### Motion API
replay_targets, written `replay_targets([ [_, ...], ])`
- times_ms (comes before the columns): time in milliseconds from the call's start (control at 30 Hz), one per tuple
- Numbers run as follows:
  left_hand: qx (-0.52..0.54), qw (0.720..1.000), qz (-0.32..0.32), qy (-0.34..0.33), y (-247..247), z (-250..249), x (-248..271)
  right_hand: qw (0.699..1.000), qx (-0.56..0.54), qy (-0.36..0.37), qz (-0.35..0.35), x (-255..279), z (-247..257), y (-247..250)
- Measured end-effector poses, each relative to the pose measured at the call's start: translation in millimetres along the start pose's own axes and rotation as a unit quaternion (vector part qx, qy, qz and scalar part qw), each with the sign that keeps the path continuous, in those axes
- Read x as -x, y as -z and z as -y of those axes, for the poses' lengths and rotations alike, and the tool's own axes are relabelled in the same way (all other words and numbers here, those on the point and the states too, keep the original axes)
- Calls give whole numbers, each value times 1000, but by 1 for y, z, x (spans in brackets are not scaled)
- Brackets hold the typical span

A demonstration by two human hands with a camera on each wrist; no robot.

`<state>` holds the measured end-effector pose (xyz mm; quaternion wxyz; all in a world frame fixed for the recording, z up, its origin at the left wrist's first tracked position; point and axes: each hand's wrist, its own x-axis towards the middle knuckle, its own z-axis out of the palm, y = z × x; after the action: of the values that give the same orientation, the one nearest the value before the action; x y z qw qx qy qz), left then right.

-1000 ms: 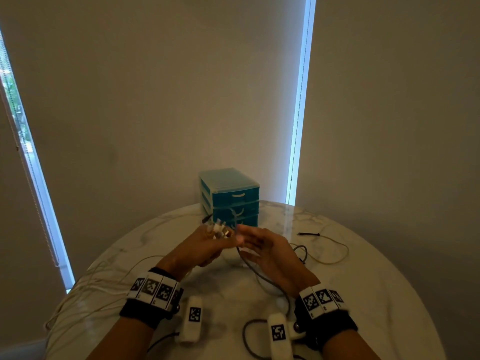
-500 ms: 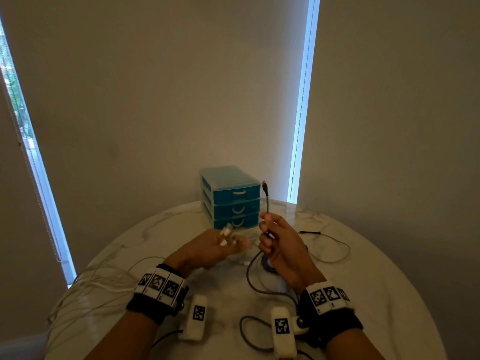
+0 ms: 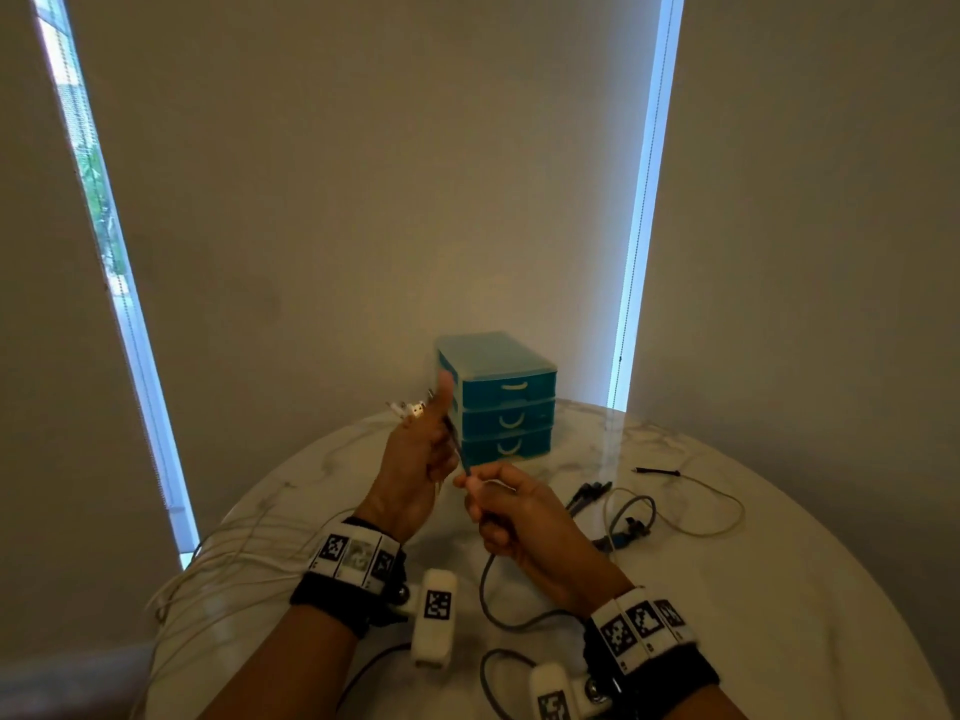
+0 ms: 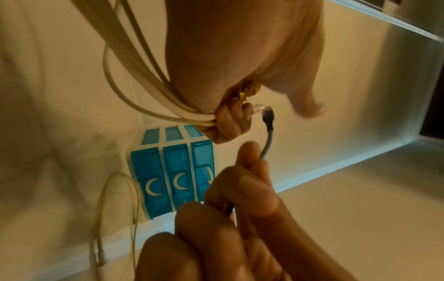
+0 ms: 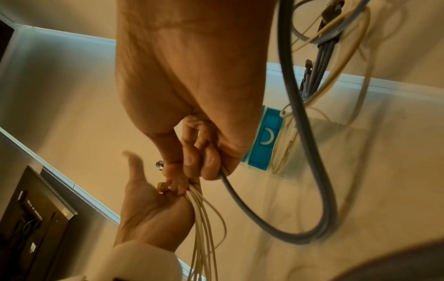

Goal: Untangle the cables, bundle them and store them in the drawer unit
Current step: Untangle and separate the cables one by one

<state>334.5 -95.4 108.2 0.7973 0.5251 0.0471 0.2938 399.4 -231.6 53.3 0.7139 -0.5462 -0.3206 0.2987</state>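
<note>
My left hand [image 3: 426,449] is raised over the marble table [image 3: 779,615] with its thumb up. It grips a bunch of white cables [image 4: 192,116] whose plugs [image 3: 410,407] stick out above the fist. My right hand [image 3: 483,491] grips a grey cable [image 3: 482,589] just below its dark plug [image 4: 268,114], and that plug points up at the left hand's fingers. The rest of the grey cable loops down onto the table. The teal three-drawer unit [image 3: 498,397] stands behind the hands with all drawers closed.
A beige cable [image 3: 717,511] with a black tip, a dark multi-plug bundle [image 3: 587,496] and another looped lead lie on the table at the right. White cable strands [image 3: 218,558] trail over the table's left edge. The wall and window strips stand behind.
The right hand has taken the grey cable's plug end and carried it left to the left hand. The left hand has risen with the white cables, thumb now up.
</note>
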Motion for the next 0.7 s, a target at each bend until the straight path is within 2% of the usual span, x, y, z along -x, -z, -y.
replay_targets([
  [100, -77, 996, -38, -14, -6, 5, 2, 996, 83, 11, -17, -1, -2, 1],
  [233, -1, 994, -100, -52, 10, 3, -14, 966, 252, 16, -52, 3, 2, 17],
  [267, 32, 991, -108, -70, 14, 0, -17, 950, 301, 4, -84, 3, 3, 26],
  [367, 103, 982, -104, -122, 24, -15, -24, 866, 439, 2, -239, 2, 3, 55],
  [400, 118, 979, -106, -128, 27, -19, -25, 850, 441, 4, -288, 1, 6, 66],
  [467, 144, 973, -120, -137, 38, -25, -29, 840, 414, 6, -351, 5, 21, 82],
  [567, 187, 962, -137, -142, 56, -26, -36, 823, 400, -9, -404, 20, 45, 98],
  [600, 204, 959, -143, -136, 60, -25, -39, 825, 384, -12, -415, 22, 47, 102],
  [633, 220, 956, -146, -126, 62, -23, -41, 841, 350, -10, -412, 24, 49, 103],
  [700, 259, 951, -132, -106, 60, -19, -42, 905, 200, 27, -375, 18, 46, 102],
])
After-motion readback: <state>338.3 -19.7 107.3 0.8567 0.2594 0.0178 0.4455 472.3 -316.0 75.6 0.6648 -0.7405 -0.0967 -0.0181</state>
